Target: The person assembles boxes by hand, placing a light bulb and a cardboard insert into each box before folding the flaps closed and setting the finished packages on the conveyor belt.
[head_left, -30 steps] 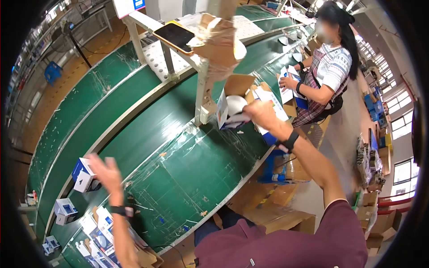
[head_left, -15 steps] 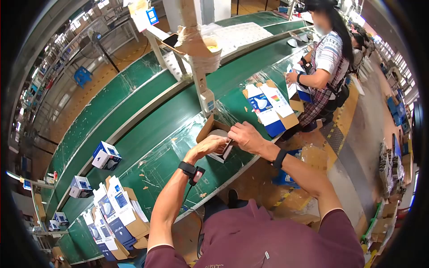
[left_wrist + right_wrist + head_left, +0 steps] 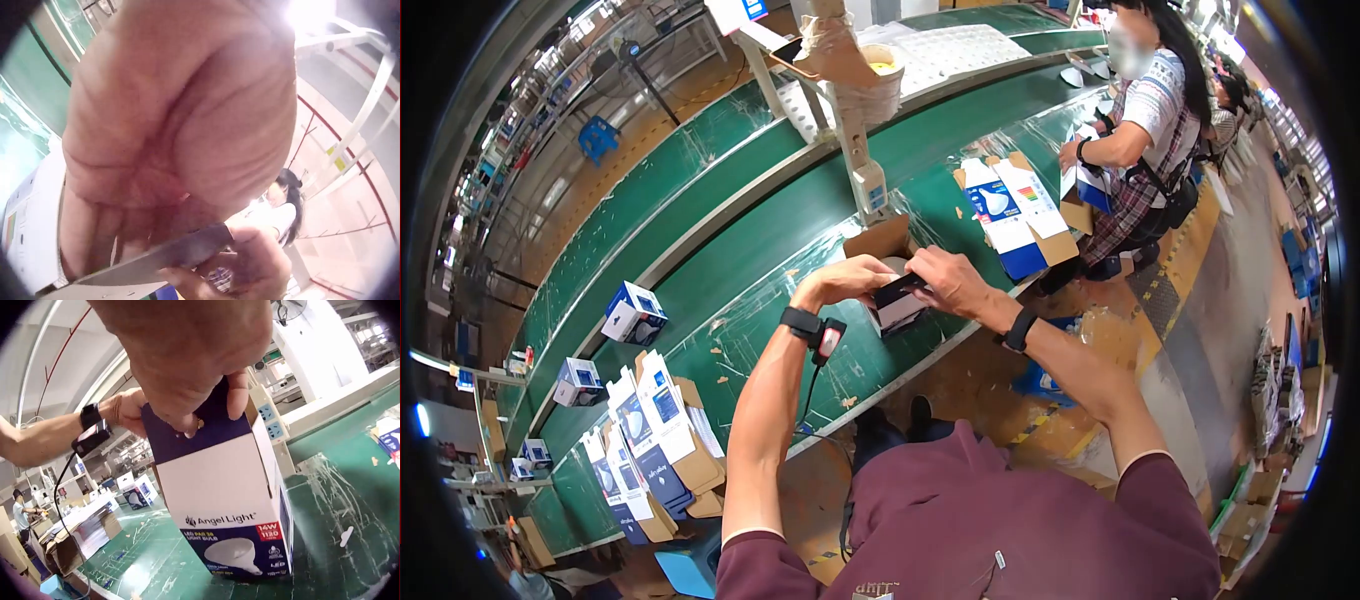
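Observation:
An upright light bulb box (image 3: 900, 312) (image 3: 219, 506) stands on the green bench between both hands, its brown inner flap (image 3: 878, 240) raised at the far side. My right hand (image 3: 950, 284) (image 3: 194, 356) pinches the dark blue top flap (image 3: 194, 434) between thumb and fingers. At the box's left side, my left hand (image 3: 848, 280) (image 3: 181, 112) has its fingers at the opening; in the left wrist view they reach down behind the dark flap edge (image 3: 169, 256). The box's contents are mostly hidden by the hands.
Flattened cartons lie right (image 3: 1015, 215) and lower left (image 3: 650, 430). Closed boxes (image 3: 635, 313) (image 3: 578, 382) stand at the left. A post with a socket (image 3: 868, 185) rises behind the box. Another person (image 3: 1155, 120) works at the right.
From reaching apart a second ago, both hands came together at the box, which was brought nearer. Since half a second ago, the dark flap has been tilted over the opening.

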The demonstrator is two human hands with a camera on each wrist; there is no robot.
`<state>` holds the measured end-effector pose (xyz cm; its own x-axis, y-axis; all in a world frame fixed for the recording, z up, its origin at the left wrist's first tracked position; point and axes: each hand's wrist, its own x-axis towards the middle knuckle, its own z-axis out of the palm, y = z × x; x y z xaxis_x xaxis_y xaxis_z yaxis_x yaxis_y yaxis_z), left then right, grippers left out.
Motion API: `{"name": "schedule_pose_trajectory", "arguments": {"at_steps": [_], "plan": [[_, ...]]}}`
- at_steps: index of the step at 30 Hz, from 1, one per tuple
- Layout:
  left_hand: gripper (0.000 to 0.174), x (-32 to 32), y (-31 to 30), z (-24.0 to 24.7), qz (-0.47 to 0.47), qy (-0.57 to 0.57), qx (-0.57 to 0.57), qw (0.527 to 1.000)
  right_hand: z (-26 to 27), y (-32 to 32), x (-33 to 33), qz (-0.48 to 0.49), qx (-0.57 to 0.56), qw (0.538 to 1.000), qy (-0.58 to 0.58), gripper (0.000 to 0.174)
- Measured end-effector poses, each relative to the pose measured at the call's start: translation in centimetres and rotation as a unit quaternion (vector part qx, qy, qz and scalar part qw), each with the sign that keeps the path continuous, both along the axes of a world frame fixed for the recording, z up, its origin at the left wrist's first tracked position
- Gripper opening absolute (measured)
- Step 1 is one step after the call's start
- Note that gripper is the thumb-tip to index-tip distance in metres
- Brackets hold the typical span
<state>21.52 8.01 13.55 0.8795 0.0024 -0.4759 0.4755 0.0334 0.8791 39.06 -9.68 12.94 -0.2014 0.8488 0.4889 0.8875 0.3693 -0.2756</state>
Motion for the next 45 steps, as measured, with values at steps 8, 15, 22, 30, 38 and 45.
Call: {"name": "schedule_pose_trajectory", "arguments": {"at_steps": [8, 15, 22, 30, 38, 45], "plan": [[0.023, 2.1, 0.5, -3.7, -0.054, 0.023, 0.079, 0.995, -0.8, -0.4, -1.6, -0.021, -0.043, 0.998, 0.031, 0.043], [0.034, 1.8, -1.2, -5.1, -0.015, 0.019, 0.051, 0.998, -1.0, -2.1, -2.4, 0.001, -0.014, 0.999, 0.041, 0.1], [0.026, 1.4, -1.2, -3.9, -0.053, 0.024, 0.09, 0.994, -4.9, -2.2, -2.1, -0.05, 0.044, 0.997, 0.043, 0.097], [0.017, -3.0, -1.2, 0.8, 0.237, -0.151, 0.391, 0.876, -0.6, -3.5, -2.6, 0.014, 0.044, 0.992, 0.115, 0.026], [0.051, -12.1, -8.9, 0.7, 0.31, -0.226, 0.73, 0.566, -1.5, -5.7, -4.7, 0.021, -0.02, 0.979, 0.203, 0.014], [0.095, -7.1, -14.3, -2.2, 0.178, -0.17, 0.636, 0.731, -2.1, -1.1, -5.0, -0.042, -0.047, 0.958, 0.279, 0.014]]}}
